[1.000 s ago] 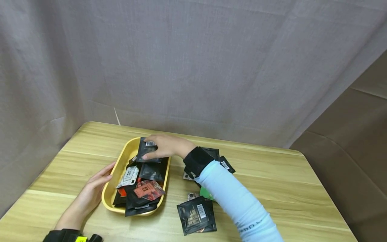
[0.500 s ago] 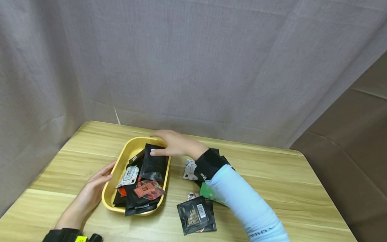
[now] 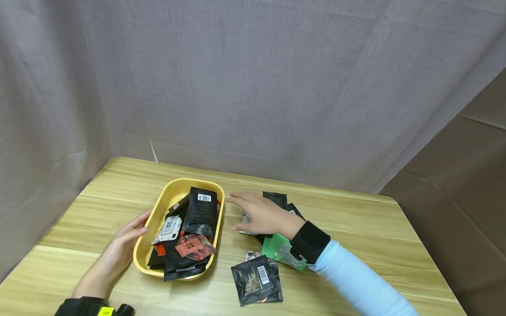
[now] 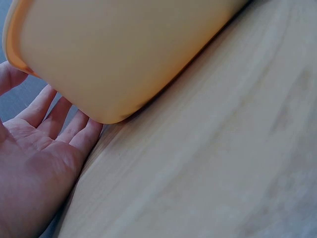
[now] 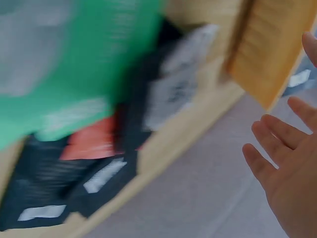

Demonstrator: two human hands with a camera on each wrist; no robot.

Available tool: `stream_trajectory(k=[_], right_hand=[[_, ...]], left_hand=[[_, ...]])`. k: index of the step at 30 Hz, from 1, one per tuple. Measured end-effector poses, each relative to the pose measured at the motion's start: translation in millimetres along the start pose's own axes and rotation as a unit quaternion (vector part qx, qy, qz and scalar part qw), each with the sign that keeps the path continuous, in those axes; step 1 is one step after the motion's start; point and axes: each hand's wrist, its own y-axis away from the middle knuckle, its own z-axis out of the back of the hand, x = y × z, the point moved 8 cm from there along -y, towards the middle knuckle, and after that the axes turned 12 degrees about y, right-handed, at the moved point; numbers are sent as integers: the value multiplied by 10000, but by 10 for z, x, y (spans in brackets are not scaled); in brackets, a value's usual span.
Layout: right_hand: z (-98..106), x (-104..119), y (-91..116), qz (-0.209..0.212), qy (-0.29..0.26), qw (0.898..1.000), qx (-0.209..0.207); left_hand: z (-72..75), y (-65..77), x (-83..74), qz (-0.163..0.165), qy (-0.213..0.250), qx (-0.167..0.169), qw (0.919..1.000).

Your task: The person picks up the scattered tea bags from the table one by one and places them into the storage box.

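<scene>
My left hand (image 3: 122,245) touches the left outer wall of a yellow plastic tray (image 3: 179,188) with nearly straight fingers; its thumb lies near the rim in the left wrist view. Small flat sachets fill the tray. On top are a black sachet (image 3: 200,213) with a barcode, a white patterned sachet (image 3: 169,229) and a red one (image 3: 196,248). Just right of the tray hovers my right hand (image 3: 262,213), fingers spread and holding nothing. Beneath and beside it lies a pile with a green sachet (image 3: 282,251) and several black sachets (image 3: 275,199), partly hidden by the hand.
Nearer the front, another small stack topped by a black sachet (image 3: 254,281) lies on the wooden table (image 3: 356,254). A grey cloth (image 3: 253,96) hangs behind the table's back edge. Brown cloth (image 3: 462,188) borders the right side.
My right hand has let go of a black sachet, which now lies in the tray's upper right. The hand has moved right toward the loose pile. My left hand has stayed put.
</scene>
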Motion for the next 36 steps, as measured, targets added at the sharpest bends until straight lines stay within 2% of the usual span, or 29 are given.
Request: stream_trajectory(k=[9,17,23,31,36], right_hand=[[-311,-215,375,-201,180,9995,152],[-437,-347,604,-312,289,9990,97],[-445,-433,622,-542,367,9979,-37],[-437,-481,584,-736,387,9965,12],[-302,-487,534,-699,354,9963,-365]], left_hand=[[21,-12,30,14,-33,-54,10000],[24,-34,38,55,-51,-26,10000],[37,-38,39,92,-119,-90,9998],[32,-37,46,105,-175,-111,9997],[43,-36,42,78,-172,-135,9997]])
